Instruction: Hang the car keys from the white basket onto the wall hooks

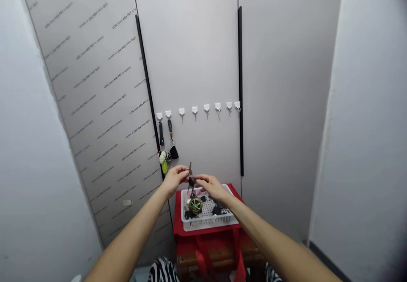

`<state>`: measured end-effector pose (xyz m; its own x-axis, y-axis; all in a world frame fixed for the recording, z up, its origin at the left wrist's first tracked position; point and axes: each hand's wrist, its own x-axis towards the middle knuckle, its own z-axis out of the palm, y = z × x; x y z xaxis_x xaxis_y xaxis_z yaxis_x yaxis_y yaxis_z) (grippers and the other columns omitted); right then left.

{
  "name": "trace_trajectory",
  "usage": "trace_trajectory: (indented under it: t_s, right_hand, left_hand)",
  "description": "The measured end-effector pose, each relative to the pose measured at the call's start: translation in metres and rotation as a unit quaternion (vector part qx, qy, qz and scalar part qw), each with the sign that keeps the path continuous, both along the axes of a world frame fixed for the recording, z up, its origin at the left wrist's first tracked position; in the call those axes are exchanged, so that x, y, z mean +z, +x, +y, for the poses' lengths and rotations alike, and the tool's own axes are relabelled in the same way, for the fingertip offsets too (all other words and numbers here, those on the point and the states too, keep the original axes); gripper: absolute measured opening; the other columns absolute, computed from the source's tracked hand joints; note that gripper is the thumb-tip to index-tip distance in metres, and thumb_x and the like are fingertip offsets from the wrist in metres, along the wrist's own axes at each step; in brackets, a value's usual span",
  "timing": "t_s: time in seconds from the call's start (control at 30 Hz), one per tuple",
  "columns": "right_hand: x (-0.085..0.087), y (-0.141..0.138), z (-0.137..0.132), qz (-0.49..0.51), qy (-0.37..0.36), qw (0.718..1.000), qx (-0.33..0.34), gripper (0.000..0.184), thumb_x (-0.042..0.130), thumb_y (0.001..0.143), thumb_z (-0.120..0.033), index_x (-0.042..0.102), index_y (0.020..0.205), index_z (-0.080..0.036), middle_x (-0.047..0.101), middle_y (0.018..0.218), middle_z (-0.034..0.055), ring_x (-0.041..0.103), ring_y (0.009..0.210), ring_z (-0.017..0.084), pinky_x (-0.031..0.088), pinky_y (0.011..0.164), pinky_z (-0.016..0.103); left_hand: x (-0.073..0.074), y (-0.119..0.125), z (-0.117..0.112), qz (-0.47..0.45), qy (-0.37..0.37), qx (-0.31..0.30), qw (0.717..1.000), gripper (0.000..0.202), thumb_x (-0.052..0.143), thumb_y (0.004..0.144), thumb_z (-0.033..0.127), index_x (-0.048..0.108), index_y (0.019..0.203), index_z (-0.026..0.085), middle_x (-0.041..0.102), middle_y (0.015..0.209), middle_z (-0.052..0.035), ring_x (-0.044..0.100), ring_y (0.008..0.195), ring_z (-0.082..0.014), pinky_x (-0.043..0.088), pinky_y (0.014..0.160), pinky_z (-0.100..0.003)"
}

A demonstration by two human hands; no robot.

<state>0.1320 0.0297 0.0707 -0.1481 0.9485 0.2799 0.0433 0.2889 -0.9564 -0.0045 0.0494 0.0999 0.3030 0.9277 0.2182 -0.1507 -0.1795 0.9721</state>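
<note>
My left hand (175, 179) and my right hand (212, 187) meet above a white basket (208, 221), both pinched on a key bunch (191, 180) whose key points up and whose round green-and-brass fob (195, 205) dangles over the basket. More dark keys (217, 209) lie in the basket. On the cupboard door a row of white hooks (206, 107) runs across. Two hooks at the left end carry key bunches: one with a yellow-green tag (163, 159), one with a black fob (173, 151). The other hooks are bare.
The basket rests on a red bag (219, 244) on a wooden stool. Tall grey cupboard doors with black vertical handles (240, 91) fill the back. White walls close in on the left and right. Zebra-striped fabric (163, 270) shows at the bottom.
</note>
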Motion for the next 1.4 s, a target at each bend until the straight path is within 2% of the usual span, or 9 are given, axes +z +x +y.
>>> trace_trajectory:
  t_s: [0.17,0.27,0.4,0.63,0.8,0.9,1.13,1.4]
  right_hand:
    - [0.017,-0.007,0.000,0.047,-0.003,0.996,0.075,0.021,0.049,0.060,-0.029,0.054,0.075,-0.015,0.054,0.064,-0.0013,0.046,0.052,0.005,0.033,0.050,0.018]
    - [0.023,-0.005,0.002,0.064,-0.018,0.994,0.090,0.023,0.051,0.059,-0.031,0.052,0.075,-0.015,0.052,0.060,-0.0029,0.046,0.046,0.005,0.032,0.048,0.019]
    - [0.027,-0.002,0.004,0.058,-0.041,0.993,0.096,0.025,0.052,0.057,-0.035,0.050,0.069,-0.014,0.052,0.057,-0.0022,0.048,0.048,0.006,0.033,0.050,0.020]
    - [0.034,-0.003,0.007,0.047,-0.024,0.996,0.065,0.022,0.053,0.055,-0.033,0.051,0.062,-0.012,0.050,0.053,-0.0028,0.044,0.048,0.006,0.033,0.049,0.021]
    - [0.043,-0.006,0.010,0.030,0.017,0.999,-0.027,0.016,0.051,0.056,-0.026,0.054,0.061,-0.011,0.047,0.050,-0.0033,0.041,0.046,0.004,0.031,0.044,0.018]
    - [0.048,-0.008,0.013,0.034,0.020,0.998,-0.053,0.015,0.051,0.056,-0.025,0.053,0.060,-0.011,0.045,0.046,-0.0044,0.038,0.040,0.003,0.030,0.042,0.018]
    - [0.054,-0.012,0.018,0.032,-0.010,0.999,-0.014,0.013,0.051,0.057,-0.024,0.053,0.062,-0.012,0.051,0.055,-0.0013,0.045,0.046,0.005,0.032,0.042,0.017]
    - [0.057,-0.019,0.017,0.051,-0.026,0.998,0.039,0.013,0.052,0.056,-0.023,0.052,0.062,-0.012,0.050,0.052,-0.0023,0.045,0.044,0.004,0.034,0.042,0.018]
  left_hand:
    - [0.017,0.002,0.000,-0.018,-0.015,-0.039,0.999,0.016,0.056,0.051,0.017,0.045,0.062,0.013,0.048,0.048,0.0052,0.043,0.041,-0.0020,0.034,0.046,-0.016]
    - [0.021,0.002,0.003,-0.029,-0.012,-0.038,0.999,0.017,0.056,0.051,0.017,0.045,0.062,0.013,0.048,0.051,0.0051,0.042,0.041,-0.0008,0.035,0.047,-0.015]
    - [0.026,0.000,0.007,-0.035,-0.001,-0.029,0.999,0.017,0.057,0.051,0.019,0.045,0.062,0.013,0.048,0.051,0.0057,0.043,0.042,-0.0007,0.034,0.047,-0.015]
    - [0.034,-0.005,0.014,0.009,0.023,0.017,1.000,0.012,0.054,0.054,0.018,0.046,0.062,0.014,0.049,0.054,0.0045,0.043,0.045,-0.0013,0.029,0.042,-0.013]
    - [0.039,-0.008,0.014,0.014,0.031,0.027,0.999,0.009,0.052,0.055,0.016,0.046,0.061,0.014,0.050,0.056,0.0044,0.042,0.047,-0.0010,0.027,0.041,-0.012]
    - [0.040,-0.012,0.015,0.012,0.029,0.025,0.999,0.008,0.051,0.056,0.016,0.046,0.061,0.013,0.050,0.057,0.0041,0.042,0.047,-0.0008,0.027,0.041,-0.012]
    - [0.044,-0.010,0.015,0.019,0.033,0.016,0.999,0.010,0.052,0.055,0.017,0.046,0.063,0.014,0.053,0.059,0.0028,0.043,0.048,-0.0016,0.028,0.043,-0.013]
    - [0.047,-0.015,0.018,-0.003,0.039,0.012,0.999,0.011,0.053,0.054,0.017,0.045,0.061,0.013,0.052,0.055,0.0028,0.043,0.045,-0.0018,0.029,0.042,-0.013]
